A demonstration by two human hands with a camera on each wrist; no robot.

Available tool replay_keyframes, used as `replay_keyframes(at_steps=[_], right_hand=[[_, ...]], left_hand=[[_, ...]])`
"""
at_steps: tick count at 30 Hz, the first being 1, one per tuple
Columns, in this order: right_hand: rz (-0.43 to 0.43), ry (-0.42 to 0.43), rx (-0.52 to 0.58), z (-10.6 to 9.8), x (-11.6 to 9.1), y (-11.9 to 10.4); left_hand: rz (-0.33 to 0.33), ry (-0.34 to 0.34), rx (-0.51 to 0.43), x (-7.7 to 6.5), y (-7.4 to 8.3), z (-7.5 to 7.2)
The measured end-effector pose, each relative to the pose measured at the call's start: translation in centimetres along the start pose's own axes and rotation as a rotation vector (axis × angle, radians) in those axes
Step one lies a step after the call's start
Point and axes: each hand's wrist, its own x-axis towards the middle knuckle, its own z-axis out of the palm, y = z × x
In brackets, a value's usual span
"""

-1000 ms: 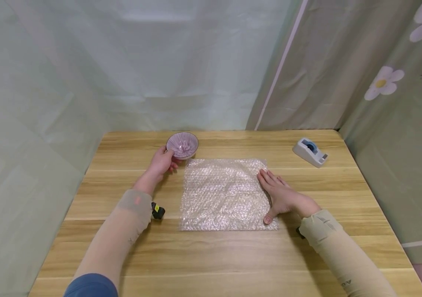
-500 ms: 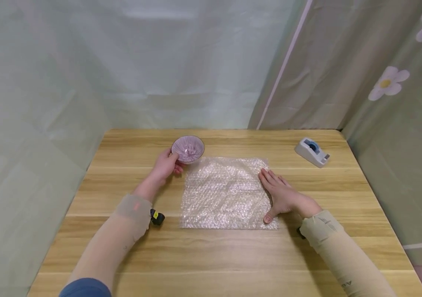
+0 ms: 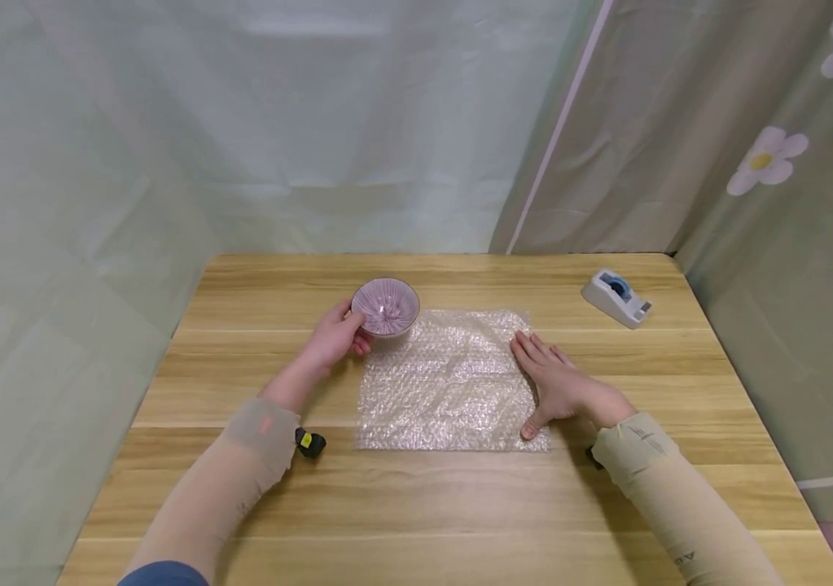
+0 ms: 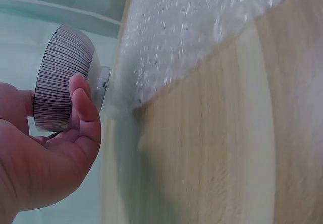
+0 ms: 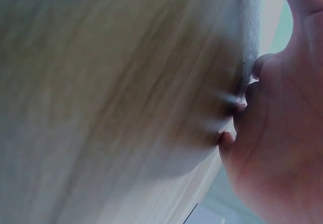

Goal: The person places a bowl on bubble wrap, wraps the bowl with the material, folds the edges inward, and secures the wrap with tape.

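My left hand (image 3: pixel 337 335) grips a small striped bowl (image 3: pixel 387 308) by its left side, thumb at the rim and fingers curled beneath. In the left wrist view the bowl (image 4: pixel 65 80) shows dark vertical lines outside and a pale foot, held up off the table. It overlaps the upper left corner of a flat sheet of bubble wrap (image 3: pixel 453 391) in the head view. On the sheet's right edge rests my right hand (image 3: pixel 555 384), fingers straight and thumb spread. The right wrist view shows its palm (image 5: pixel 282 123) with fingertips down at the surface.
A white tape dispenser (image 3: pixel 616 298) with a blue core stands at the back right of the wooden table (image 3: pixel 416 513). Curtains (image 3: pixel 357 130) hang close behind the table and along both sides.
The left hand has carried the bowl to the right and nearer, from beyond the bubble wrap to over its upper left corner. The right hand stays in place on the sheet.
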Motion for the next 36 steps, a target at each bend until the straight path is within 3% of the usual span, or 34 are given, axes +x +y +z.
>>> replay_keyframes(at_steps=[10,17,36], right_hand=[[-0.004,0.0,-0.004,-0.1,0.0,0.2],[-0.014,0.001,-0.006,0.0,0.0,0.3],[-0.006,0.02,-0.018,0.3,0.1,0.4]], left_hand=[[0.035,-0.065,0.006,-0.9,0.2,1.6],[0.02,-0.122,0.015,-1.4,-0.1,2.9],[0.077,-0.276,0.036,-3.4,1.1,7.7]])
